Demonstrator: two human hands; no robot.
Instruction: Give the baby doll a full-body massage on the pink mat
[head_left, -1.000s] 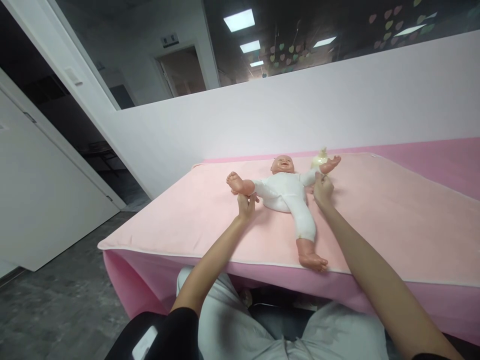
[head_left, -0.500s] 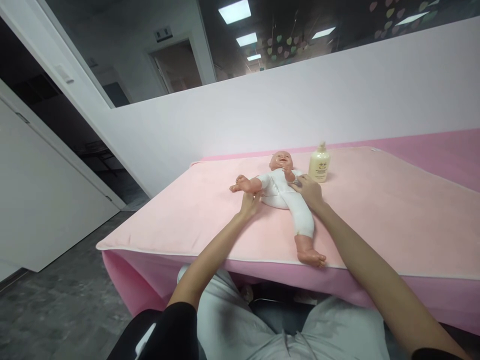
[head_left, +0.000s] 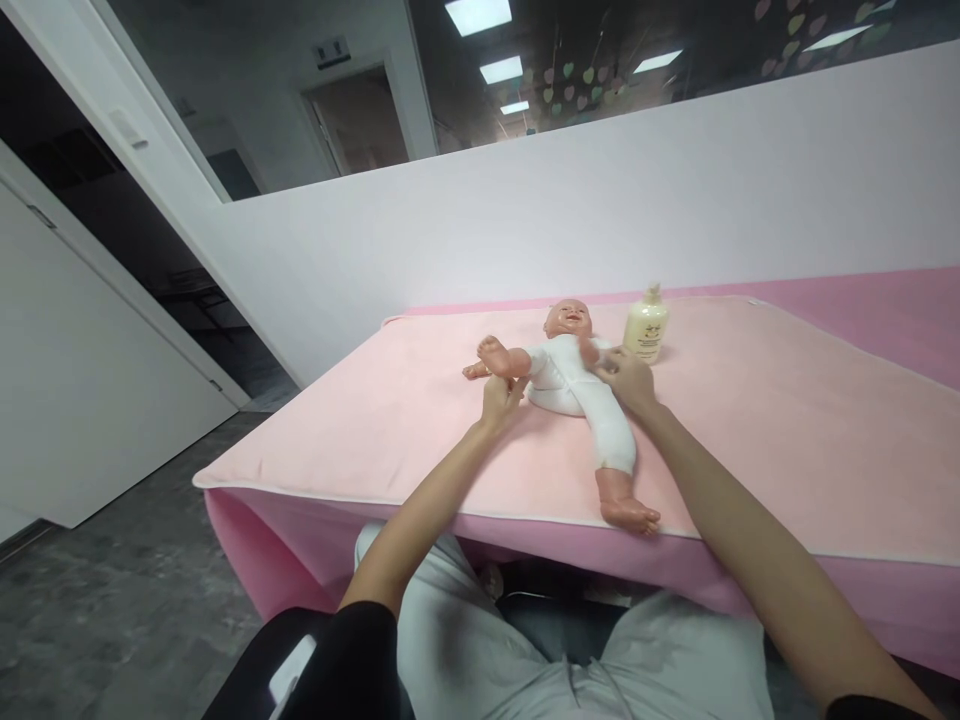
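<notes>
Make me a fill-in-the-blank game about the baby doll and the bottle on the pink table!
1. The plastic baby doll in white lies on its ____.
2. In the picture, the pale yellow pump bottle stands to the ____ of the doll's head.
3. The person's bare left hand holds the doll's bent ____, which ends in a foot.
4. The person's bare right hand is nearer the bottle than the ____ hand is.

Missing words: back; right; leg; left.

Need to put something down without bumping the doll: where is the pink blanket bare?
Two patches: right of the bottle and right forearm, toward the blanket's slanting edge; and from the doll's raised foot out to the blanket's left edge. It's crowded between: left hand, doll, right hand, with the bottle close behind.
</notes>
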